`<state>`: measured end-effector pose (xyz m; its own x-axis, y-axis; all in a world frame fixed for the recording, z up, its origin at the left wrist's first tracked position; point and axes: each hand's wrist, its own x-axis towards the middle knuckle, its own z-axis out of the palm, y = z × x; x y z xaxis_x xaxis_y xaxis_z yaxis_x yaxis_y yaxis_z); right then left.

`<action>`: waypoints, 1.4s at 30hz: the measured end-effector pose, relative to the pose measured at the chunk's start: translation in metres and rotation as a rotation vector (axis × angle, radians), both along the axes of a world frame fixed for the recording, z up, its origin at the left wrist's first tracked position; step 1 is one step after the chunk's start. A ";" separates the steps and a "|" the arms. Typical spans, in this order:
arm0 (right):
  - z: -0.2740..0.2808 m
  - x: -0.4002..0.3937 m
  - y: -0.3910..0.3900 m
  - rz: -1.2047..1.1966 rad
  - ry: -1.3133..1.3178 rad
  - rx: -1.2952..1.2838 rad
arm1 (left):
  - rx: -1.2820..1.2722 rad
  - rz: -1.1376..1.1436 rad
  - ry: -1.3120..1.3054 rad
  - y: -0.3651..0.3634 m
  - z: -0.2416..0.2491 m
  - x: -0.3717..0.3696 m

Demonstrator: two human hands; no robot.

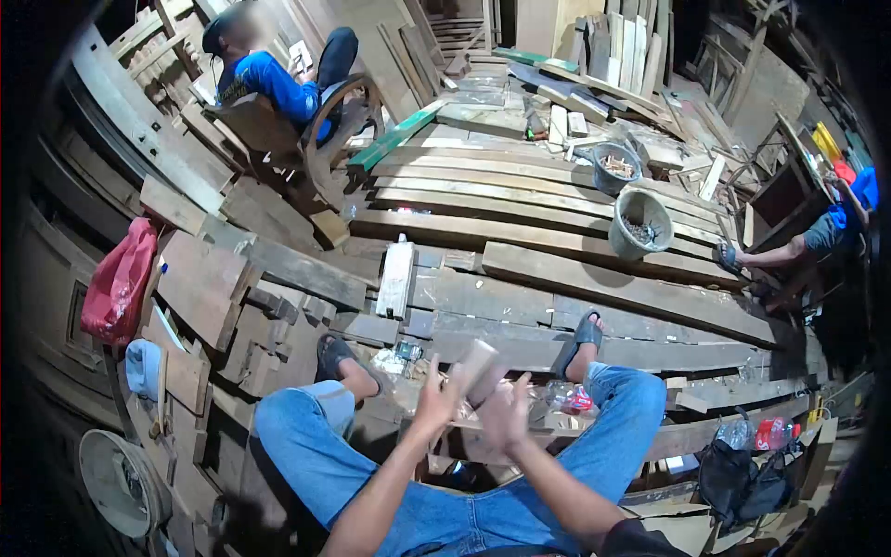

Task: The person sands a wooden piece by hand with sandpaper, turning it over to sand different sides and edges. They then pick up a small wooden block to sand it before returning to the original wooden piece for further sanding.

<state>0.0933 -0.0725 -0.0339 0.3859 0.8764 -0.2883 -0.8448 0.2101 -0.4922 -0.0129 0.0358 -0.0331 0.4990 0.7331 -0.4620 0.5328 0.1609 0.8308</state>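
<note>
One wooden block [480, 360], blurred, stands tilted between the person's two hands, just below the view's centre toward 5 to 6 o'clock; its long axis runs from 7 to 1 o'clock, the upper end pointing to 1 o'clock. The left hand [439, 399] lies on its 7 o'clock side with fingertips raised; blur hides the contact, so I cannot tell whether it pinches the block. The right hand [506, 413] is at 5 o'clock, its thumb standing apart; I cannot tell whether its other fingers close on anything.

Below them spread two denim-clad legs [613, 427], with two dark sandals [568, 351] on the feet. Three buckets show: two grey ones [640, 239] stand on the beams near 2 to 3 o'clock, both with contents, and one pale bucket [97, 464] sits at 8 o'clock. One red cloth bag [121, 288] hangs at 9 o'clock, one light-blue cloth [142, 369] below it. Two red-labelled plastic bottles [776, 433] lie near 4 to 5 o'clock, one above a black bag [733, 483]. Two other people appear: one in a blue shirt [269, 84], seated at 11 o'clock, and one partly visible at 3 o'clock
</note>
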 end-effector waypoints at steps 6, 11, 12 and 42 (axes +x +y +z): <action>-0.004 0.024 0.006 0.037 -0.039 0.101 | -0.112 -0.031 -0.008 -0.025 0.009 -0.004; -0.013 -0.017 -0.005 0.038 -0.016 0.044 | 0.046 0.030 -0.018 -0.007 -0.006 -0.003; -0.034 -0.014 -0.005 0.064 0.007 0.046 | -0.136 0.042 0.009 -0.012 0.016 -0.002; -0.009 0.008 0.007 -0.060 -0.082 0.108 | -0.014 0.033 -0.003 -0.026 0.007 0.006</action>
<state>0.1008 -0.0657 -0.0425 0.4570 0.8751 -0.1590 -0.7867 0.3143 -0.5313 -0.0073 0.0101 -0.0261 0.4762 0.7425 -0.4711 0.5249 0.1898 0.8297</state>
